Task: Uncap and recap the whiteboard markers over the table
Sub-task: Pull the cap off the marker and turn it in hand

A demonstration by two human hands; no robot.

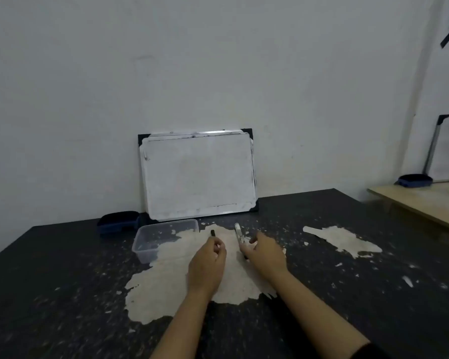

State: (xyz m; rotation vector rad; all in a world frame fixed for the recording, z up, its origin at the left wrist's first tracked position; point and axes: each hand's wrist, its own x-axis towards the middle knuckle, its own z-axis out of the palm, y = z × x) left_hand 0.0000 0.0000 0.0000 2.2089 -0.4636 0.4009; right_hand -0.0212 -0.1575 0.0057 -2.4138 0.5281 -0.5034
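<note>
— How far has the work got?

— A marker (239, 235) is gripped in the right hand (266, 252), and a small dark piece, judged to be its cap (212, 232), is pinched in the left hand (208, 263). The two hands are held apart above the table (62, 294).

— And what is left?

— Recapping. A clear tub (163, 238) sits just beyond the left hand; no other markers can be made out.

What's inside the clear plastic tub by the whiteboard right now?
The clear tub looks empty: no markers are visible inside, and the flaking tabletop shows through its walls. Its near corner is dim, so something small there can't be ruled out.
</note>
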